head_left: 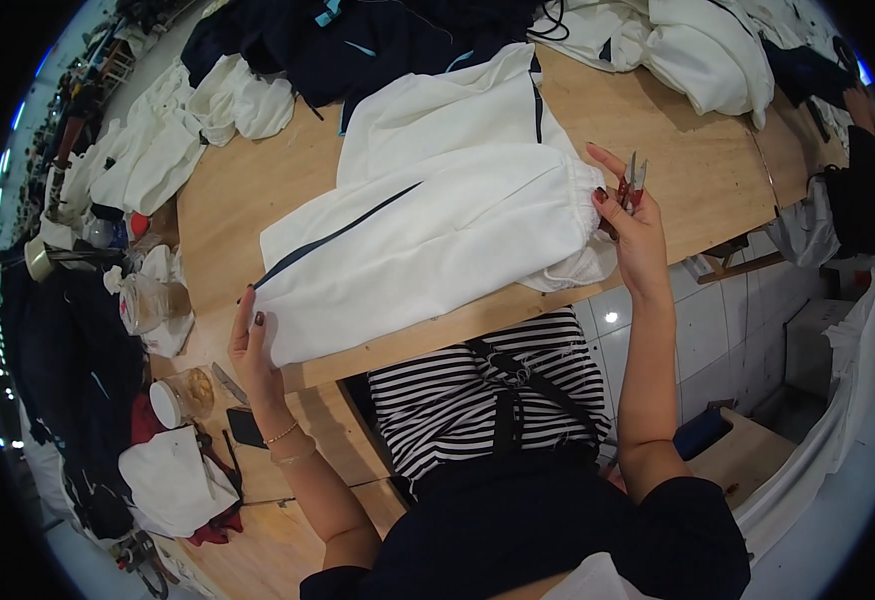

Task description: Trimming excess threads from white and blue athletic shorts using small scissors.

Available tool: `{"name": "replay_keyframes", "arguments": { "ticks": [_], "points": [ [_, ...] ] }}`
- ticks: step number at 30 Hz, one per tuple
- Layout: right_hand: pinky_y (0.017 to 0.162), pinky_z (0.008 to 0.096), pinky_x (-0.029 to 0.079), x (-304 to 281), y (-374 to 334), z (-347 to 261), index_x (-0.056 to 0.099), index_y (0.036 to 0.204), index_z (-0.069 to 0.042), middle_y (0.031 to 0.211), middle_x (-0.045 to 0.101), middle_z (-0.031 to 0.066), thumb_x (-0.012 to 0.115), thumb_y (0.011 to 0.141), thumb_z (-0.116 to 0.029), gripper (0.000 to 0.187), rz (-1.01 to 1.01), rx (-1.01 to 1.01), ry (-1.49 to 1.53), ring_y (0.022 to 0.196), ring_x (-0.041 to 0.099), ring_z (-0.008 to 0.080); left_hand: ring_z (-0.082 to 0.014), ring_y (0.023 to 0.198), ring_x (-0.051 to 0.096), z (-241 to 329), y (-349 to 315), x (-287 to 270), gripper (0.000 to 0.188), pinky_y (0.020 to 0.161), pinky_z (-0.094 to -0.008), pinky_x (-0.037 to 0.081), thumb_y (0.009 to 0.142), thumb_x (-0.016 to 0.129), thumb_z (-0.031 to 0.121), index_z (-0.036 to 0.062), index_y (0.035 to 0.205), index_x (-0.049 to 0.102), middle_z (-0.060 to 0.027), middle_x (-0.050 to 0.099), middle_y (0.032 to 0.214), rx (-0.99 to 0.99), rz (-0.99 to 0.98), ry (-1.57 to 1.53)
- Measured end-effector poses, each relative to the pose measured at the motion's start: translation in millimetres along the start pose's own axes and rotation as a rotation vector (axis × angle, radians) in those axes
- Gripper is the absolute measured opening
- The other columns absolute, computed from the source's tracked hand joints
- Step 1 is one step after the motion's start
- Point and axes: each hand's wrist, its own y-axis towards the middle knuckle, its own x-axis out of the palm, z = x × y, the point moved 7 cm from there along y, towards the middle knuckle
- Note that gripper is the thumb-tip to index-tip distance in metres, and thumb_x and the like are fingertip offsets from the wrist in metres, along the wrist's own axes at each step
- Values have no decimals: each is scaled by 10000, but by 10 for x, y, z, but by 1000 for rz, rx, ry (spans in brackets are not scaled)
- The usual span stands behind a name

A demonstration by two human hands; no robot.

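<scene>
A white garment piece (428, 240) with a navy stripe and a gathered elastic cuff lies stretched across the wooden table, like a trouser leg. Its left edge is pinched by my left hand (255, 350), thumb in front and fingers behind. At the cuff, my right hand (638, 235) is closed around small thread snips (637, 182) with red handles, blades pointing up. The right thumb also presses on the cuff's edge. Behind this piece spreads another part of white cloth (438, 110) with a navy stripe.
Navy fabric (378, 50) is heaped at the far side, with white garments (703, 55) at the far right. Left of me stand a lidded jar (186, 397), a knife-like blade (229, 382) and a dark phone-like object (246, 427). A person in dark clothing (868, 190) is at right.
</scene>
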Motion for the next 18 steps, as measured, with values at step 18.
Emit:
{"name": "replay_keyframes", "arguments": {
  "ticks": [18],
  "points": [
    [931,231,415,5,-14,6,392,1399,-22,1257,572,89,529,847,28,572,-40,-91,29,996,569,94,-159,1199,504,84,-42,-171,480,1013,-293,408,862,520,-56,17,1335,478,-94,490,1368,28,63,-147]
  ]
}}
